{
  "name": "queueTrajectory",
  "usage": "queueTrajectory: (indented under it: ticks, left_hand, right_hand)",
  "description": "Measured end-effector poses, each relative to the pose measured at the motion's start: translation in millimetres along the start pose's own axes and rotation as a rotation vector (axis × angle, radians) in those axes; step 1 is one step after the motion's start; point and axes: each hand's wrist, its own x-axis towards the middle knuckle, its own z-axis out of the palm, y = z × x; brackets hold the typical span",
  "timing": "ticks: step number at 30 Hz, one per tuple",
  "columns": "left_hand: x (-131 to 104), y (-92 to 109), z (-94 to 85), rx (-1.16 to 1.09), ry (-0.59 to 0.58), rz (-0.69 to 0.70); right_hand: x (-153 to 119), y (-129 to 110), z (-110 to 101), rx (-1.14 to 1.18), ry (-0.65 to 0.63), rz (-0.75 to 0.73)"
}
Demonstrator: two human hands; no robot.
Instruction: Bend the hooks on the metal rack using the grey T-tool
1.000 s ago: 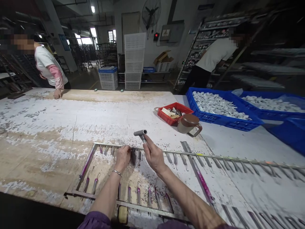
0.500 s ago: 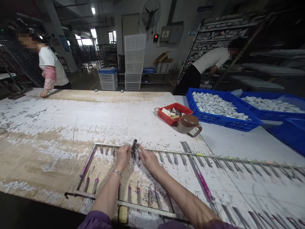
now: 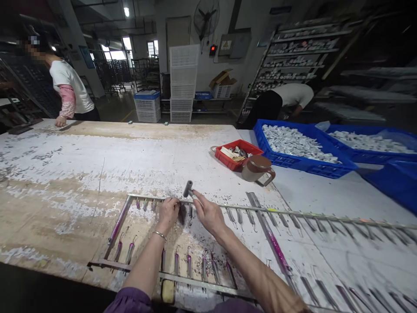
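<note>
A hammer (image 3: 188, 188) with a grey cylindrical head is gripped by my right hand (image 3: 210, 215), its head raised just beyond the far rail of a long metal frame (image 3: 228, 206). My left hand (image 3: 168, 214) is closed at that rail, left of the hammer; what its fingertips pinch is hidden. Along the far rail hang several flat grey pieces with wire hooks (image 3: 240, 216). More hooked pieces, some coated purple (image 3: 189, 264), line the near rail below my hands. A purple-coated crossbar (image 3: 276, 245) spans the frame to the right.
A brown mug (image 3: 256, 168) stands beside a red basket (image 3: 236, 154) of small items. Blue crates (image 3: 306, 167) with many white pieces are at the right. Dark crumbs lie on the worn table (image 3: 140, 152). One person (image 3: 73, 89) stands far left; another (image 3: 286, 98) bends at the shelves.
My right hand has moved slightly right, lifting the hammer away from the rail and tilting its head. My left hand stays at the rail. The person at the shelves bends lower.
</note>
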Motion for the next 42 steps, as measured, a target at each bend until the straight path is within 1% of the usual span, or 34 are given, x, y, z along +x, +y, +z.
queueTrajectory:
  ticks: [2,3,4,5,8,9,10,13,14,15,16,17,19,20,21,22,23,25,26,27,30,31,32,33,36,37,38,39,42]
  left_hand:
    - [1,0,-0.9,0.000,-0.014,-0.002]
    - [1,0,-1.1,0.005,-0.020,-0.003]
    - [1,0,-1.4,0.010,-0.024,-0.001]
    - [1,0,-1.7,0.015,-0.026,0.004]
    - [1,0,-2.7,0.020,-0.025,0.024]
    - [1,0,-3.2,0.019,-0.023,0.027]
    - [1,1,-3.7,0.017,-0.024,0.030]
    - [2,2,-5.2,0.003,-0.029,0.044]
    - [2,2,-5.6,-0.003,-0.032,0.048]
    - [3,2,-6.0,-0.010,-0.036,0.052]
    - [3,2,-6.3,-0.015,-0.039,0.055]
    - [3,2,-6.5,-0.018,-0.038,0.055]
    - [3,1,-6.9,-0.022,-0.041,0.059]
    - [3,1,-7.1,-0.024,-0.045,0.061]
    - [3,1,-7.3,-0.023,-0.049,0.061]
    - [3,1,-7.6,-0.020,-0.054,0.060]
    - [4,1,-7.9,-0.013,-0.056,0.059]
    - [4,3,-8.5,0.005,-0.055,0.055]
    - [4,3,-8.7,0.012,-0.051,0.055]
    - [4,4,-9.0,0.014,-0.049,0.057]
    - [4,4,-9.1,-0.008,-0.045,0.061]
    - [4,4,-9.0,-0.015,-0.048,0.062]
    - [4,4,-8.7,-0.016,-0.053,0.064]
    - [5,3,-8.4,-0.012,-0.059,0.067]
    - [6,2,-7.3,0.012,-0.072,0.069]
    - [6,2,-7.1,0.014,-0.072,0.068]
    - [6,2,-7.1,0.011,-0.070,0.068]
    - [5,2,-7.3,0.004,-0.067,0.068]
    - [4,2,-8.6,-0.016,-0.066,0.074]
  right_hand:
    - [0,-2,-9,0.086,0.152,-0.045]
    - [0,-2,-10,0.098,0.196,-0.060]
    - [0,0,-9,0.084,0.196,-0.060]
    - [0,2,-6,0.048,0.149,-0.046]
    - [-1,12,3,-0.089,-0.088,0.028]
    - [-1,14,2,-0.105,-0.115,0.040]
    - [-1,16,0,-0.094,-0.088,0.036]
    - [-2,15,-7,0.023,0.157,-0.056]
    - [-2,15,-7,0.055,0.220,-0.088]
    - [-3,15,-4,0.066,0.244,-0.109]
    - [-3,15,-1,0.050,0.224,-0.114]
    - [-3,16,3,0.007,0.166,-0.106]
    - [-3,19,8,-0.099,0.013,-0.069]
    - [-2,19,7,-0.129,-0.031,-0.050]
    - [-1,19,4,-0.131,-0.029,-0.040]
    - [-1,18,1,-0.104,0.019,-0.044]
    - [-1,17,-3,-0.058,0.093,-0.062]
    - [-2,15,-4,0.031,0.220,-0.109]
    - [-4,14,-2,0.051,0.232,-0.122]
    - [-6,14,3,0.045,0.199,-0.121]
    - [-10,14,17,-0.064,-0.016,-0.068]
    - [-11,14,18,-0.081,-0.050,-0.057]
    - [-10,13,17,-0.069,-0.043,-0.057]
    - [-10,13,15,-0.033,0.004,-0.067]
    - [-7,12,7,0.101,0.200,-0.114]
    - [-6,13,7,0.113,0.229,-0.118]
    - [-6,14,9,0.100,0.219,-0.112]
    - [-6,15,13,0.064,0.172,-0.102]
    - [-8,17,19,-0.063,-0.033,-0.084]
